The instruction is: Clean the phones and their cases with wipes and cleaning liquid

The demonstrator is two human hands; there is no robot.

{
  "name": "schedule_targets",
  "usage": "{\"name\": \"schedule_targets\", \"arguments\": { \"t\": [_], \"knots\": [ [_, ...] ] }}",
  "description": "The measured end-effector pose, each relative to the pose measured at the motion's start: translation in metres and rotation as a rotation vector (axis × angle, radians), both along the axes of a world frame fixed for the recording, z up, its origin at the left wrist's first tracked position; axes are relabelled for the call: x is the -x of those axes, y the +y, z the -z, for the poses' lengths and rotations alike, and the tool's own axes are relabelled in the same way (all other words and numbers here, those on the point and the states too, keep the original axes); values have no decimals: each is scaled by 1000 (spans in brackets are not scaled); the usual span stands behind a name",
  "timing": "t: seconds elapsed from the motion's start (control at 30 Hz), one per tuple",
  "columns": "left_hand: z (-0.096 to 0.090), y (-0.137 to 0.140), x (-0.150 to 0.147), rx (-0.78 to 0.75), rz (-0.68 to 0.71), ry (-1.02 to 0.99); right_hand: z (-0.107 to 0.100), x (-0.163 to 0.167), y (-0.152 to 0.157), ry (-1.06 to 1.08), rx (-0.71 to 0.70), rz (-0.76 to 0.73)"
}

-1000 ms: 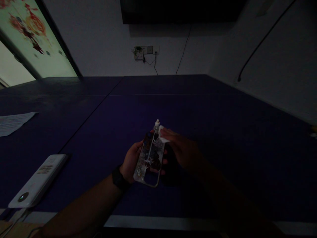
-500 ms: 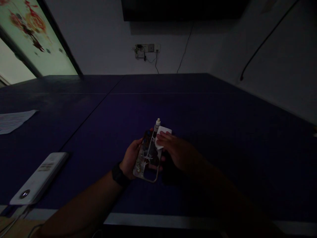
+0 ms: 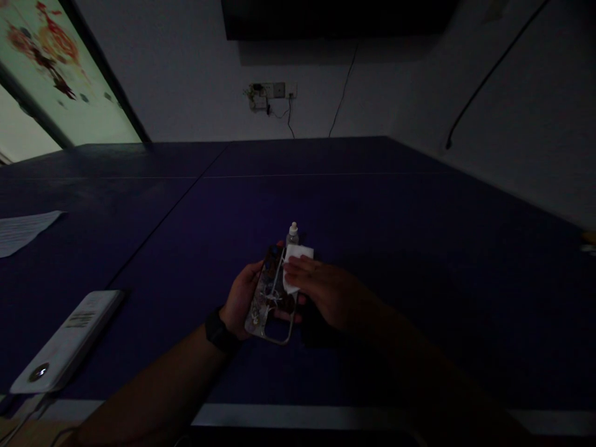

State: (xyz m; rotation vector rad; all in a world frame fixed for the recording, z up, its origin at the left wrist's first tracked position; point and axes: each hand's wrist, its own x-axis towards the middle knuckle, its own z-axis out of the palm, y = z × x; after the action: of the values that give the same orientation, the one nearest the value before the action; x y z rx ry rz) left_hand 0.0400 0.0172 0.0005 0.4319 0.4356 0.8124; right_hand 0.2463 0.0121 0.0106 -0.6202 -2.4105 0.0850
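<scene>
Cradling a patterned, rectangular phone case [image 3: 257,310] from beneath, the person's left hand [image 3: 238,304] keeps its grip closed around the edges: the thumb side lies along the left edge, and fingertips curl up into view on the right. The case is held above the surface near the middle of the view, tilted, its large rounded cut-out at the near end. The right hand [image 3: 328,292] lies over the case's far right part, its fingers close together and nearly straight, holding a white, folded tissue [image 3: 300,251] down against it. That hand's thumb is out of sight, so whether it pinches the tissue cannot be told.

Hidden beneath tissue and fingers is part of the case's printed design; the rest is dark and hard to make out. Just beyond the far end, a small, clear plastic bottle [image 3: 292,237] with a white cap points upward, its lower part hidden. A black wristwatch [image 3: 220,330] circles the left wrist, while the right forearm fades into shadow.

Farther out, on the dark blue-purple surface [image 3: 251,198], a white, slab-shaped device [image 3: 69,341] with a round display lies to the left, cables at its near end. A white printed sheet of paper [image 3: 28,231] is cut off by the left edge, its text unreadable. Along the top, a wide black screen [image 3: 339,18] is also cut off.
</scene>
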Motion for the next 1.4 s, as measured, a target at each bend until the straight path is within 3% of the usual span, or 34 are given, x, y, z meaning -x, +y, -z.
{"name": "schedule_targets", "arguments": {
  "t": [0.07, 0.13, 0.27, 0.33, 0.5, 0.6, 0.67, 0.73, 0.83, 0.9, 1.07, 1.17, 1.3, 1.4],
  "knots": [
    [-3, 1, -1, -5, -107, 1, -3, 4, -10, -54, 0, -131],
    [-5, 1, -2, -18, -149, -18, -5, 7, -14, -57, -9, -165],
    [-4, -2, -1, 17, -6, -24, 0, 1, -1, 63, -15, 92],
    [-3, -3, -1, 40, 20, -8, 3, -1, 4, 84, -8, 134],
    [-10, 1, -2, 39, -186, 27, 0, 10, -14, -13, 32, -188],
    [-12, 2, -4, 10, -241, 31, -7, 13, -20, 76, 192, -218],
    [-9, 0, -5, -6, -199, 27, -10, 11, -16, 282, 357, -55],
    [-5, -4, -7, -17, -116, 8, -10, 9, -9, 574, 453, 221],
    [-1, -10, -13, -3, -13, -42, -6, 8, -1, 868, 352, 557],
    [-1, -14, -18, 29, 22, -52, 0, 13, 1, 791, 274, 607],
    [1, -16, -25, 139, -91, 42, 11, 35, 2, 294, 129, 322],
    [7, -14, -21, 203, -204, 13, 10, 44, -5, 182, 85, 139],
    [8, -10, -16, 277, -135, -67, 7, 40, -12, 110, 83, -147],
    [2, -8, -17, 269, -135, -98, 7, 34, -11, 108, 38, -51]
  ]
}}
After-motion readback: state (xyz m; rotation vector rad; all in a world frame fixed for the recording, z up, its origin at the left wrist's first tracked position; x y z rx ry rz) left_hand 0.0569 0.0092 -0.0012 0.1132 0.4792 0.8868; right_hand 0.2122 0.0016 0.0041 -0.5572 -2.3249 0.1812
